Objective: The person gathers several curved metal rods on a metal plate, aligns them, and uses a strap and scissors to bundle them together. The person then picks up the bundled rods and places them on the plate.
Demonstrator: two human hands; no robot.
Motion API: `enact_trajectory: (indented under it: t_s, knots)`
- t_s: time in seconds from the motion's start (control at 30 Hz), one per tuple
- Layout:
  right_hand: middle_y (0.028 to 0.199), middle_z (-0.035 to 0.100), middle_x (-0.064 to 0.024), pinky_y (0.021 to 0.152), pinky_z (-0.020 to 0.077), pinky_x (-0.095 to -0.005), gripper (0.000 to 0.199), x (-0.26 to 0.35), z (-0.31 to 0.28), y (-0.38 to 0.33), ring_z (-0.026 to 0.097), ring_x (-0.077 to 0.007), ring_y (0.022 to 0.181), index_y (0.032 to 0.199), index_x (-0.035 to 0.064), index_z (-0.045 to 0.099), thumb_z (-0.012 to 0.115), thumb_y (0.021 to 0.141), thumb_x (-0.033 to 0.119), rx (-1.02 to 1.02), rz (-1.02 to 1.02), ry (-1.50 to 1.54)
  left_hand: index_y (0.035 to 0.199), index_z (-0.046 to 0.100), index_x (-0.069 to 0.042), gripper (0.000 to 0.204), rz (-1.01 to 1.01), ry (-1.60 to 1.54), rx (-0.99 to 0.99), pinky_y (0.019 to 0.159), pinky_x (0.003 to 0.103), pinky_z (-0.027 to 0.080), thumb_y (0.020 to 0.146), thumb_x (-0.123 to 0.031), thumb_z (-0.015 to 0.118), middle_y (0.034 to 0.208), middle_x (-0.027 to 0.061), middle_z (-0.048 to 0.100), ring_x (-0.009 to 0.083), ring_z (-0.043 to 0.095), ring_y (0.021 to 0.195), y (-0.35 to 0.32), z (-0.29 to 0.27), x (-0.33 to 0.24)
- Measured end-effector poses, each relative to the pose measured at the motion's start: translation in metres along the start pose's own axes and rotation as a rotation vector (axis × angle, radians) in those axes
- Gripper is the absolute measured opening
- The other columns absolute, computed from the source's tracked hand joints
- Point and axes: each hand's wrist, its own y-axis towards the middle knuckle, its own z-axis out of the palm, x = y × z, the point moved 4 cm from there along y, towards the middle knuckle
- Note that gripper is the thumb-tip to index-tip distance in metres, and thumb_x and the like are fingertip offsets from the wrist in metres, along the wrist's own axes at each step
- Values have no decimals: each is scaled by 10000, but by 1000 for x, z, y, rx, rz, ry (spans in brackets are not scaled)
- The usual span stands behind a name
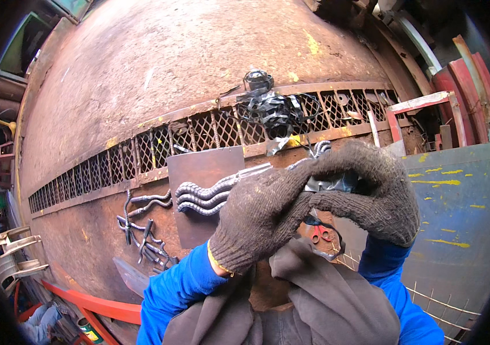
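Note:
My left hand (262, 215), in a dark knit work glove, is closed above a bundle of wavy, silvery ribbed rods (201, 198). It covers the middle of the bundle, and I cannot tell whether it touches it. My right hand (374, 192), gloved alike, curves round with its fingers closed; its fingertips meet those of my left hand. What they pinch, if anything, is hidden. Shiny dark plastic (342, 183) shows inside the right hand's curve. Under the bundle lies a flat metal plate (204, 164). Below the right hand are red-handled scissors (321, 233), close to a black strap.
Crumpled black plastic strips (273, 109) are heaped on a rusty metal grate (193, 135) across the work surface. Several loose rods (147, 236) lie at left. A blue-grey sheet (458, 201) with yellow marks and a red frame (394, 118) are at right. A red bar (101, 305) crosses lower left.

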Motion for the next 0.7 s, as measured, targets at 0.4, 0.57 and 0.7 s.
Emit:
enact_trajectory:
  t_s: [0.4, 0.57, 0.7]
  knots:
    - [779, 676, -100, 636, 517, -354, 117, -10, -1, 9, 664, -225, 713, 906, 54, 761, 813, 804, 75, -337, -297, -268, 1128, 738, -52, 226, -385, -373, 172, 721, 357, 571, 959, -198, 702, 938, 126, 751, 265, 724, 793, -27, 10, 13]
    - [789, 696, -75, 628, 503, -335, 83, -16, 0, 20, 649, -184, 706, 888, 40, 770, 798, 811, 41, -442, -272, -258, 1132, 742, -33, 248, -504, -530, 187, 656, 299, 553, 993, -231, 687, 869, 77, 764, 122, 691, 721, -38, 14, 20]
    - [796, 699, -85, 637, 499, -330, 72, -14, -2, 27, 651, -176, 717, 887, 28, 777, 796, 821, 52, -427, -291, -225, 1096, 754, -24, 243, -663, -601, 235, 630, 271, 529, 997, -234, 682, 829, 67, 755, 88, 665, 711, -40, 4, 19]
